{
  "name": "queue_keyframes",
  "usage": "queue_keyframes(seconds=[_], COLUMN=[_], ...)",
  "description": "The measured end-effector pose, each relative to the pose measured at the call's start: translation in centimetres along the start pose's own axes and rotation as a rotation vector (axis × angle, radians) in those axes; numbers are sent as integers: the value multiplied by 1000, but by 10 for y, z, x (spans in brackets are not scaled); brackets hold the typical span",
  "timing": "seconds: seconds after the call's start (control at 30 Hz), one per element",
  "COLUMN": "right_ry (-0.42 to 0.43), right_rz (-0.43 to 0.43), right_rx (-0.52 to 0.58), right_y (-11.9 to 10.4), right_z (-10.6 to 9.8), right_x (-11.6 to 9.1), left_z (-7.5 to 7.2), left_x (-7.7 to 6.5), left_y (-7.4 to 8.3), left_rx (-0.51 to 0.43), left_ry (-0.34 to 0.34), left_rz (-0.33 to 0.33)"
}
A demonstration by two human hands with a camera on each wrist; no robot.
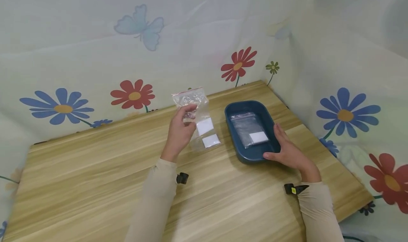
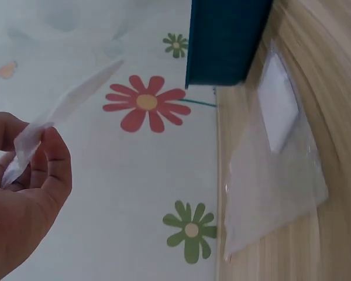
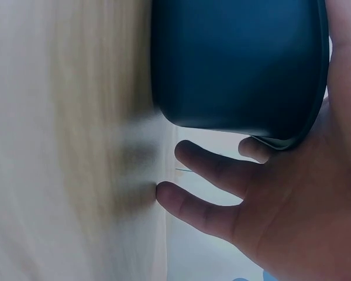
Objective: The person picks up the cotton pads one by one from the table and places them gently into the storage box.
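My left hand [image 1: 179, 136] pinches a clear zip bag [image 1: 199, 96] with a red strip along its top, raised above the table. A white card [image 1: 205, 126] shows in its lower part. Below it a second clear bag [image 2: 275, 193] lies flat on the wood, with a white card [image 2: 277, 108] inside. To the right stands a deep blue tray [image 1: 242, 157]; a clear bag [image 1: 243, 125] with a white card [image 1: 258, 137] lies in it. My right hand [image 1: 291, 153] rests at the tray's near right corner, thumb at the rim and fingers spread along the outside.
The wood-grain table [image 1: 105, 185] ends at a floral cloth backdrop [image 1: 191, 51] behind and on the right. The tray stands towards the table's right edge. Black wrist mounts [image 1: 182, 178] sit at both cuffs.
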State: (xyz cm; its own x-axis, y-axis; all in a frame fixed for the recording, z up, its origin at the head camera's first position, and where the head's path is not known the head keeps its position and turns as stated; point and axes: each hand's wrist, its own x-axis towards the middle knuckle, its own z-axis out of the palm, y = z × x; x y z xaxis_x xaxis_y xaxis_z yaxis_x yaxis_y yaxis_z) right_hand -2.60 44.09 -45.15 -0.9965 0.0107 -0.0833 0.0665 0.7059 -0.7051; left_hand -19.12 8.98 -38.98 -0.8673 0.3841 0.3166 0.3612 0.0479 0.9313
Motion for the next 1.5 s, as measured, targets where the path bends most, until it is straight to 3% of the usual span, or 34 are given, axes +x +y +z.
queue_keyframes(seconds=[0.17,0.43,0.73,0.83,1.13,1.5], right_ry=[8,9,2,3,7,18], right_rz=[-2,-4,7,18,12,12], right_rx=[6,9,-3,-11,4,15], right_y=[0,0,-4,-3,0,2], right_z=[1,1,0,0,1,3], right_x=[3,5,7,8,8,2], left_z=[28,70,103,115,156,182], left_x=[15,31,41,43,44,40], left_y=[3,5,-5,-9,-14,-22], left_rx=[-98,-65,84,99,288,447], left_ry=[-84,-199,-189,-227,-346,-389], left_rz=[4,-2,-13,-35,-121,-17])
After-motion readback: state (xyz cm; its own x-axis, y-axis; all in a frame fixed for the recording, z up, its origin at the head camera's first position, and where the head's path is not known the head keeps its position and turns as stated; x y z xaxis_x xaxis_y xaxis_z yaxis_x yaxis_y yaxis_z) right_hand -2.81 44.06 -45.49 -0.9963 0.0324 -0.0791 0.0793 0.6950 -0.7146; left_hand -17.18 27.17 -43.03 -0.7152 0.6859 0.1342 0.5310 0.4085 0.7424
